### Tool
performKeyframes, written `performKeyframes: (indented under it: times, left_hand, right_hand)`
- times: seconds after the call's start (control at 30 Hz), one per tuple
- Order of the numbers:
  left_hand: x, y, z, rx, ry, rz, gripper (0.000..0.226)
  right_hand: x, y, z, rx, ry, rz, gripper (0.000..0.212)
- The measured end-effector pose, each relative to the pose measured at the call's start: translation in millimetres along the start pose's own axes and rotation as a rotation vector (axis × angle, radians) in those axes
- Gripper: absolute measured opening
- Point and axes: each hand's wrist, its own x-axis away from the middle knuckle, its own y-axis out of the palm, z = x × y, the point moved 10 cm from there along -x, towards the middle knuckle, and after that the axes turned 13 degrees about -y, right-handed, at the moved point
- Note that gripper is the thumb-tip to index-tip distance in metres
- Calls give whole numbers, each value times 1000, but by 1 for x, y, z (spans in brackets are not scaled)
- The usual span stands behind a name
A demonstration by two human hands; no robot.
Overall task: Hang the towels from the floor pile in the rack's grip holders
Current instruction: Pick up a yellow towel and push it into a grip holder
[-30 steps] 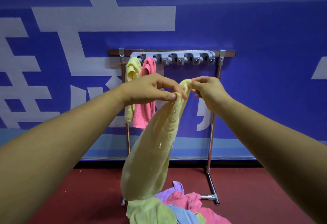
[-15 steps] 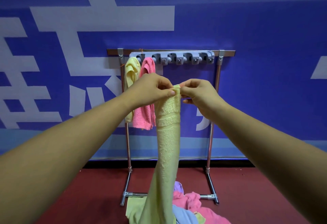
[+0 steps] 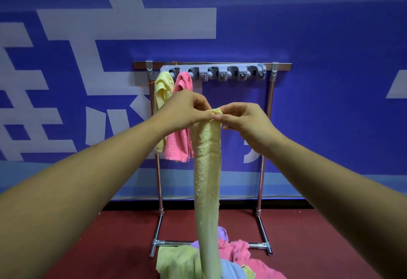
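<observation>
A pale yellow towel (image 3: 208, 168) dangles. On the grey holder strip (image 3: 220, 72) hang yellow (image 3: 161, 89) and pink (image 3: 179, 142) towels. Blue wall (image 3: 330, 36), red floor (image 3: 110, 234).

yellow towel (image 3: 208, 168) hanging long, floor pile (image 3: 240, 251) beneath, grey holders (image 3: 222, 73) behind

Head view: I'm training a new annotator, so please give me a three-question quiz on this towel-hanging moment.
1. True or false: the held yellow towel is not yet clamped in the grip holder strip.
2. How many towels already hang on the rack? A one, B two, C four.
3. Which hand or hands pinch the held towel's top end?

Key: 1 true. 2 B: the hung yellow towel and the pink towel. 3 both, the left hand and the right hand.
</observation>
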Motion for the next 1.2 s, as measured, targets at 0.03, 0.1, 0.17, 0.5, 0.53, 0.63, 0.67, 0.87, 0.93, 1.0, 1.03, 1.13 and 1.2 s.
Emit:
performKeyframes:
  times: [0.03, 0.1, 0.17, 0.5, 0.53, 0.63, 0.67, 0.87, 0.93, 1.0, 1.03, 1.13, 1.2]
  left_hand:
    - [0, 2, -1, 4, 0, -28, 11]
    - [-1, 12, -5, -52, -5, -125, 10]
    - [-2, 23, -18, -180, -24, -236, 18]
    - [-4, 10, -17, -202, -15, -29, 24]
    - [-6, 9, -16, -69, -27, -62, 28]
    - [-7, 14, -18, 176, -84, -225, 28]
    - [-8, 15, -19, 85, -78, -226, 29]
    - [-9, 11, -22, 295, -115, -196, 21]
    - [-9, 10, -25, 311, -108, -161, 19]
    - [-8, 9, -25, 329, -87, -113, 21]
    - [-9, 9, -25, 359, -89, -104, 22]
    - [-7, 12, -27, 448, -136, -124, 33]
    - [-4, 19, -26, 433, -164, -158, 36]
  right_hand:
    - [0, -2, 0, 28, -9, 8, 9]
    - [-1, -8, 0, 38, -10, 39, 10]
    - [-1, -13, 4, 17, 0, 65, 11]
    - [-1, -23, 19, 131, 54, 109, 5]
    - [-3, -24, 19, 35, 68, 123, 8]
    - [-7, -23, 17, -160, 93, 120, 10]
    - [-8, -25, 15, -93, 72, 103, 9]
    - [-7, -25, 11, -70, 48, 106, 7]
    - [-8, -27, 9, -90, 49, 116, 6]
    - [-8, -26, 9, -153, 73, 126, 5]
    - [-9, -26, 10, -191, 87, 134, 6]
    - [-10, -25, 8, -231, 94, 139, 9]
    - [-11, -23, 6, -244, 83, 132, 9]
